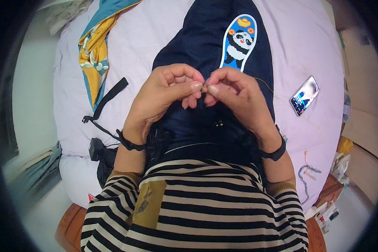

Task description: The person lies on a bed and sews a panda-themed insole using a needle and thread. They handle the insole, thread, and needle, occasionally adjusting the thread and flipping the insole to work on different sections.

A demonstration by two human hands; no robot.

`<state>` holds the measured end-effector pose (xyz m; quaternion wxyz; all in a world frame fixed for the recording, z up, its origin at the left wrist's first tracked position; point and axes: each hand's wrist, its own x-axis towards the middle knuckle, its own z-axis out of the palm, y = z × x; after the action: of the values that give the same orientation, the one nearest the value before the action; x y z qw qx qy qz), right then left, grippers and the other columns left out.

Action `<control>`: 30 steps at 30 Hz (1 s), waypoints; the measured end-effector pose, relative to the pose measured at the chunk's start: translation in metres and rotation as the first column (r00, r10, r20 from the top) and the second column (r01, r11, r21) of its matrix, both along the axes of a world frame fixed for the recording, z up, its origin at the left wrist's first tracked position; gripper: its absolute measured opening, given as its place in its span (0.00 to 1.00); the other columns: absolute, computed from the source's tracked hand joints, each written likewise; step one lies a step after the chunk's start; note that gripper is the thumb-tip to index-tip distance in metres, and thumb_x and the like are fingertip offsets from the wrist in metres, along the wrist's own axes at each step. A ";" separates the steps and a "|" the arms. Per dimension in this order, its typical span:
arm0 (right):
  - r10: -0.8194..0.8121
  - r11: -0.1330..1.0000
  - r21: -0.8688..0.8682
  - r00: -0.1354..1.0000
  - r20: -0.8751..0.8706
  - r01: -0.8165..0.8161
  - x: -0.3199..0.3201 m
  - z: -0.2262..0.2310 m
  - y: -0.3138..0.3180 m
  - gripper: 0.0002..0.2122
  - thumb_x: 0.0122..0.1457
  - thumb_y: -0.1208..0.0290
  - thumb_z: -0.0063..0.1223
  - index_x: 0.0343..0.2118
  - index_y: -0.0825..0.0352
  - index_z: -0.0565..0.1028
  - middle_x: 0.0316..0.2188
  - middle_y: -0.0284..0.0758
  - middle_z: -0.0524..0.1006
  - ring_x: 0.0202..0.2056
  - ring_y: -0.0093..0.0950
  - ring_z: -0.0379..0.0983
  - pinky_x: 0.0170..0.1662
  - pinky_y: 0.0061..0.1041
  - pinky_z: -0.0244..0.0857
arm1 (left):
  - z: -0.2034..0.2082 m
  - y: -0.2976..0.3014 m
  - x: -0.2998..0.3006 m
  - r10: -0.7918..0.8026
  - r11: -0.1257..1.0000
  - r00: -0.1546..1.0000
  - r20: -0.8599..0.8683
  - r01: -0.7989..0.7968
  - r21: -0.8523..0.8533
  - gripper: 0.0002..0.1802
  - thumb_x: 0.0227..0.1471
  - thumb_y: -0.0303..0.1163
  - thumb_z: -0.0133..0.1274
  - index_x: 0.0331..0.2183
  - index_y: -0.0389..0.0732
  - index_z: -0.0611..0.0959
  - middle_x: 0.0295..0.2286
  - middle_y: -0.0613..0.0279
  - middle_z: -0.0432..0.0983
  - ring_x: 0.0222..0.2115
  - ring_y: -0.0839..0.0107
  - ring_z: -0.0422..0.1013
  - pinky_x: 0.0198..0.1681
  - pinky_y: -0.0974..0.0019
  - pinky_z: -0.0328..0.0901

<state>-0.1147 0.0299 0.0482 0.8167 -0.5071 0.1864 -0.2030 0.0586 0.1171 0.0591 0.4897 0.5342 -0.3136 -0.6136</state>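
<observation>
In front of my lap my two hands meet, fingertips almost touching. My left hand [172,88] is closed in a pinch, thumb against forefinger, on something too small to make out. My right hand [235,90] pinches at the same spot. A thin yellowish thread [264,82] trails out to the right from behind it, and a tiny orange bit shows between the thumbs. Beyond the right hand, an embroidered insole [242,40] with a panda on blue and a white rim lies on my dark trousers [176,50]. Its near end is hidden by that hand.
I sit on a bed with a pale pink sheet [298,46]. On the right lie a phone [304,96] with its screen lit and a bundle of coloured threads [303,176]. Leftward are a yellow and teal cloth [97,54], a black strap [111,96] and a black box-shaped device [95,149].
</observation>
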 end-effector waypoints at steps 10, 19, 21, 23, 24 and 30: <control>-0.251 0.908 -0.376 0.958 -0.140 0.183 -0.007 -0.003 -0.002 0.04 0.55 0.76 0.52 0.33 0.69 0.73 0.27 0.29 0.72 0.30 0.17 0.69 0.35 0.14 0.63 | 0.000 -0.006 -0.007 -0.095 0.995 0.984 0.152 0.091 0.030 0.09 0.50 0.30 0.54 0.32 0.34 0.82 0.18 0.68 0.72 0.15 0.85 0.63 0.17 0.84 0.56; -0.207 0.910 -0.390 0.968 -0.141 0.138 -0.011 0.006 -0.002 0.04 0.53 0.79 0.54 0.32 0.71 0.75 0.29 0.31 0.72 0.32 0.18 0.71 0.37 0.15 0.65 | -0.009 -0.008 -0.007 -0.019 0.999 1.000 0.003 0.019 -0.031 0.09 0.50 0.30 0.53 0.32 0.34 0.82 0.17 0.69 0.70 0.14 0.86 0.60 0.17 0.84 0.53; -0.211 0.908 -0.398 0.963 -0.166 0.130 -0.011 0.005 -0.003 0.04 0.53 0.79 0.54 0.32 0.72 0.75 0.29 0.31 0.72 0.32 0.18 0.71 0.37 0.15 0.65 | -0.010 -0.008 -0.006 -0.033 0.999 0.999 0.014 0.034 -0.036 0.10 0.50 0.30 0.53 0.32 0.34 0.82 0.18 0.69 0.71 0.14 0.87 0.60 0.17 0.84 0.53; -0.221 0.909 -0.392 0.961 -0.168 0.141 -0.011 0.000 -0.004 0.04 0.53 0.79 0.54 0.31 0.72 0.75 0.29 0.32 0.72 0.32 0.19 0.72 0.37 0.15 0.65 | -0.010 -0.008 -0.005 -0.042 0.998 0.999 0.028 0.043 -0.044 0.10 0.50 0.31 0.53 0.32 0.34 0.82 0.18 0.69 0.71 0.15 0.87 0.60 0.17 0.84 0.53; -0.227 0.911 -0.383 0.962 -0.150 0.155 -0.011 -0.006 -0.004 0.04 0.53 0.79 0.54 0.31 0.72 0.75 0.29 0.32 0.72 0.32 0.19 0.72 0.37 0.15 0.66 | -0.010 -0.008 -0.005 -0.046 0.998 0.998 0.035 0.048 -0.048 0.10 0.50 0.31 0.53 0.32 0.34 0.82 0.18 0.68 0.72 0.15 0.87 0.60 0.17 0.84 0.53; -0.208 0.921 -0.369 0.960 -0.185 0.129 -0.011 -0.004 -0.006 0.04 0.52 0.80 0.54 0.31 0.72 0.75 0.28 0.32 0.72 0.31 0.20 0.73 0.37 0.16 0.67 | -0.014 -0.007 -0.004 -0.044 0.997 0.997 0.069 0.048 -0.065 0.09 0.50 0.30 0.53 0.31 0.35 0.82 0.20 0.68 0.74 0.16 0.87 0.61 0.17 0.84 0.54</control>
<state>-0.1253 0.0243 0.0443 0.6660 -0.6466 0.2795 -0.2454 0.0541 0.1099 0.0449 0.4820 0.5308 -0.3625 -0.5954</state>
